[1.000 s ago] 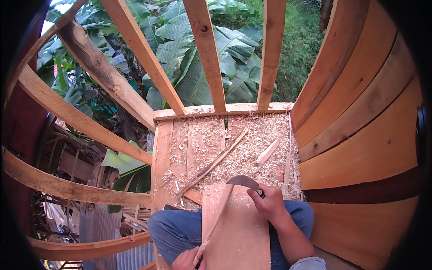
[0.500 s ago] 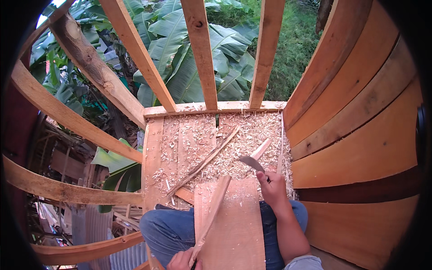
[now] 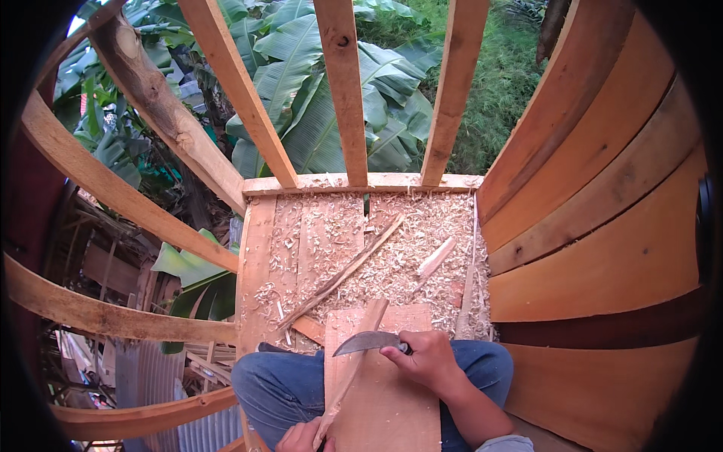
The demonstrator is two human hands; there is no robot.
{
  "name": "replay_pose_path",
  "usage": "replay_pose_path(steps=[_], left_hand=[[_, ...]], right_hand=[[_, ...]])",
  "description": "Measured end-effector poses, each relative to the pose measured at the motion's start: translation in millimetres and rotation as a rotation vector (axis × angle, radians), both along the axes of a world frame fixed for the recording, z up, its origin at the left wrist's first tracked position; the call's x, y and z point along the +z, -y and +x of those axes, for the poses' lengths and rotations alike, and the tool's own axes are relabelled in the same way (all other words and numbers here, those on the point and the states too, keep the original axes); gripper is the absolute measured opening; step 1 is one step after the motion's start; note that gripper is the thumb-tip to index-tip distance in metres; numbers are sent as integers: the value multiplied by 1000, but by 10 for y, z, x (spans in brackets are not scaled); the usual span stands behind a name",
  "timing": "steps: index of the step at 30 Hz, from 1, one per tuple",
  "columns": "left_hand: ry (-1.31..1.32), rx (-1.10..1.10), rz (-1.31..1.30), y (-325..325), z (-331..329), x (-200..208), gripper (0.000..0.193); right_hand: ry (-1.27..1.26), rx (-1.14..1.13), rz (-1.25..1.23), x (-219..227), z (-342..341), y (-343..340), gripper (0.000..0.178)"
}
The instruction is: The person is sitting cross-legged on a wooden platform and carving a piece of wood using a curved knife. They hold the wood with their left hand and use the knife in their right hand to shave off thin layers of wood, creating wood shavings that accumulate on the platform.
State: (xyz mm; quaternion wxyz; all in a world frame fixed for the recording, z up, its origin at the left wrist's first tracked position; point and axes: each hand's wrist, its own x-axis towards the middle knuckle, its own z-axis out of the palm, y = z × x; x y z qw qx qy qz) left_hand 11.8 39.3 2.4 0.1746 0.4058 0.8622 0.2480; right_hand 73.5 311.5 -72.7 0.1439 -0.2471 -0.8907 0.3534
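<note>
Stick is lying aslant over the board, the left hand gripping its near end. The right hand is clasping a knife, which is crossing the stick's far half.

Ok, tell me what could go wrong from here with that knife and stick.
The knife lies across the stick, and the bare left hand grips its near end; a slip toward the body might cut those fingers.

The board rests on the lap, so it could shift under the right hand's push.

The blade's tip points toward the left leg, so a sideways slip might nick it.
</note>
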Motion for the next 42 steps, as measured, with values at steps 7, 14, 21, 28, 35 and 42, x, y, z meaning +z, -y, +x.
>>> replay_pose_path(steps=[7, 14, 21, 28, 35, 42], left_hand=[[42, 80, -66, 81, 54, 100, 31], [28, 59, -48, -24, 42, 60, 32], [-3, 12, -23, 57, 42, -17, 34], [7, 28, -71, 28, 78, 23, 35], [-25, -5, -42, -16, 55, 15, 35], [44, 66, -94, 3, 99, 61, 38]], right_hand=[[47, -305, -199, -22, -33, -402, 48], [60, -65, 29, -47, -68, -29, 53], [28, -110, -125, 63, -18, -143, 50], [22, -281, -176, -76, -56, -280, 47], [-37, 17, -85, -55, -52, 96, 50], [-9, -242, -201, -71, -16, -308, 47]])
